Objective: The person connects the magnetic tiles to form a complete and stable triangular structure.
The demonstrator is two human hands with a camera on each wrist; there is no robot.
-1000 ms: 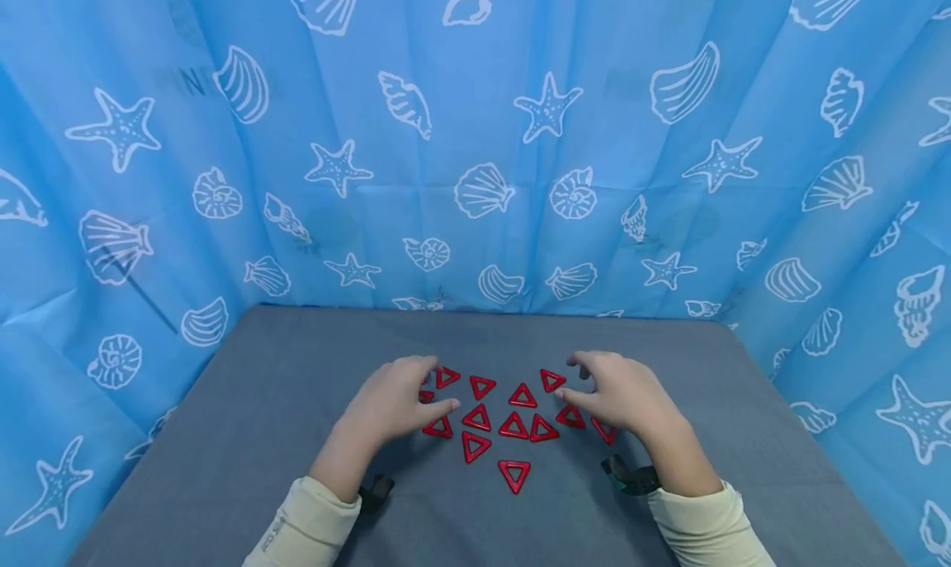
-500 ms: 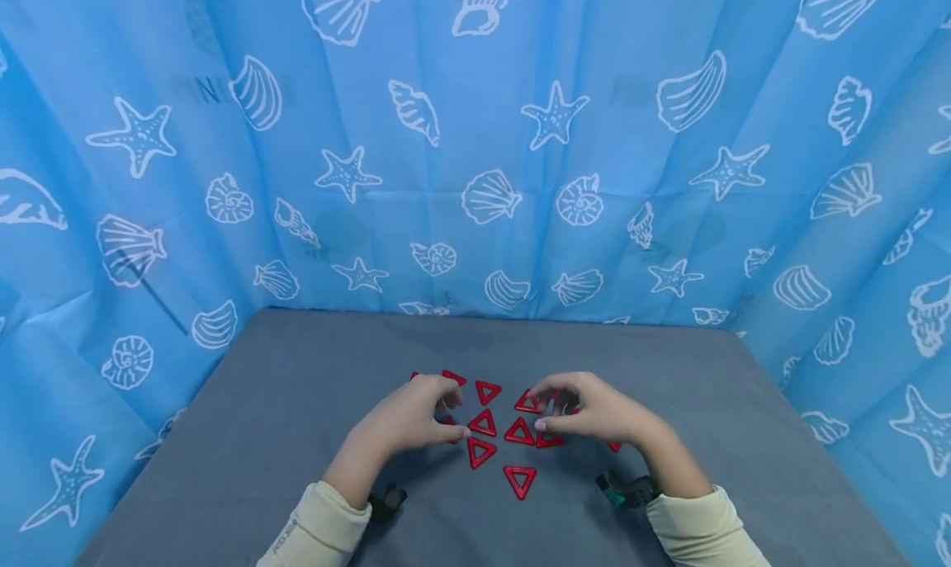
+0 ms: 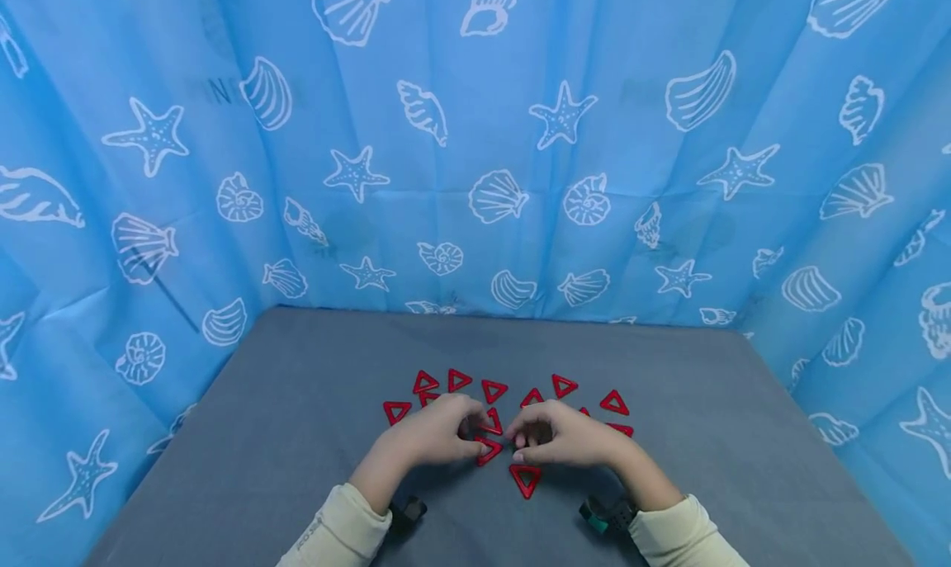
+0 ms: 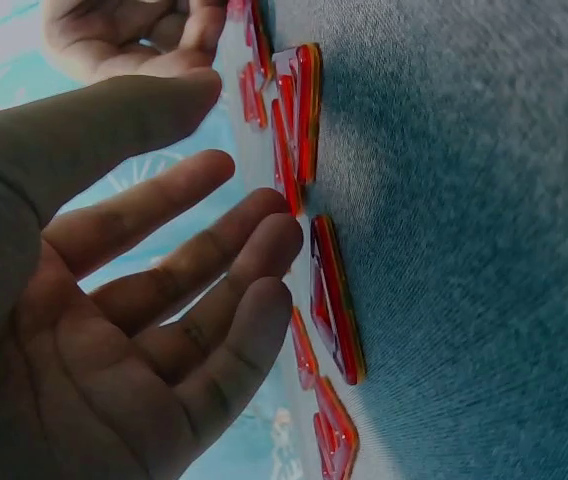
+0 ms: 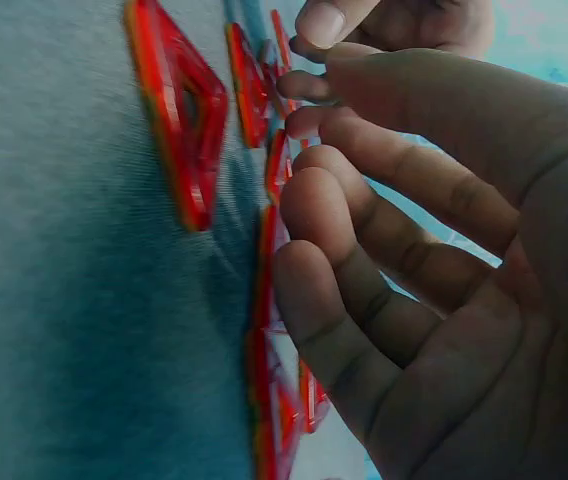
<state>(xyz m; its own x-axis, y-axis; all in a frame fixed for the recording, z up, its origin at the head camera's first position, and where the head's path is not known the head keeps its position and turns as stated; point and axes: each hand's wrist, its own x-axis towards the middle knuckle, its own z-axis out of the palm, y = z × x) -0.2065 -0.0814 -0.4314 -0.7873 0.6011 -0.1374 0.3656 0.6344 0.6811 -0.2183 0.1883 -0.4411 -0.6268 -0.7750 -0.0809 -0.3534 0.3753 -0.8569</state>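
Note:
Several hollow red triangle tiles lie flat on the grey cloth. My left hand [image 3: 438, 431] hovers over the left part of the group, fingers loosely bent, nothing between them. Close to its thumb is one triangle tile [image 3: 496, 451]. My right hand [image 3: 572, 437] is just to the right, fingertips pointing left with a small gap between the two hands. In front of them lies a single triangle tile [image 3: 526, 470]. The left wrist view has a tile [image 4: 336, 300] beside the fingertips; the right wrist view has another tile [image 5: 159, 90] apart from the hand. Some tiles are hidden under both hands.
Grey cloth [image 3: 342, 369] covers the table. Behind it and at both sides hangs a blue curtain [image 3: 461, 253] with white shells and starfish. Other tiles lie at the far left [image 3: 396, 412] and far right [image 3: 614, 402] of the group.
My right hand has moved left and nearer to me, uncovering tiles on the right. My left hand has shifted right and nearer, so the hands are now close together.

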